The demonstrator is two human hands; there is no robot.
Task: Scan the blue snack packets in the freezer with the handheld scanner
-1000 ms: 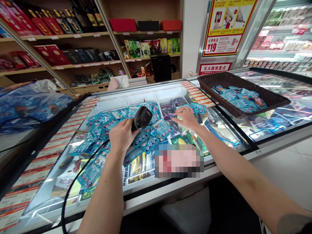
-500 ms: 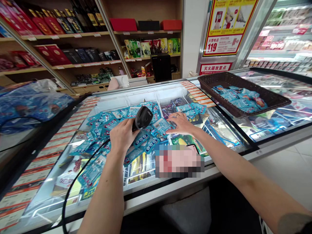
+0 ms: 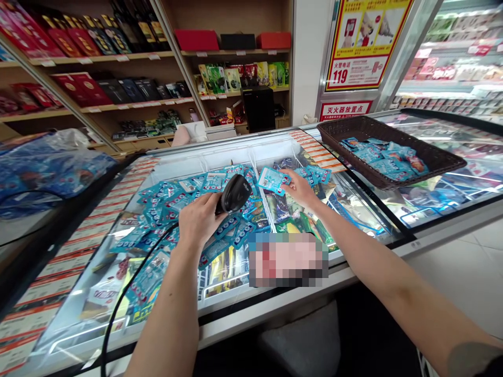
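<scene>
My left hand (image 3: pixel 200 217) grips a black corded barcode scanner (image 3: pixel 234 193), its head turned to the right. My right hand (image 3: pixel 301 188) pinches one blue packet (image 3: pixel 271 179) and holds it lifted just in front of the scanner. Both hands hover over a heap of several blue packets (image 3: pixel 176 204) spread on the glass lid of a chest freezer (image 3: pixel 236 309). The scanner's black cable (image 3: pixel 118 309) runs down to the lower left.
A dark wicker basket (image 3: pixel 393 152) with more blue packets sits on the freezer lid at the right. A blue plastic bag (image 3: pixel 51 173) lies at the left. Shelves of boxed goods (image 3: pixel 118 78) stand behind. A blurred patch (image 3: pixel 288 259) covers something near the front edge.
My right hand has picked one blue packet off the heap and raised it before the scanner. The left hand has tilted the scanner slightly toward it.
</scene>
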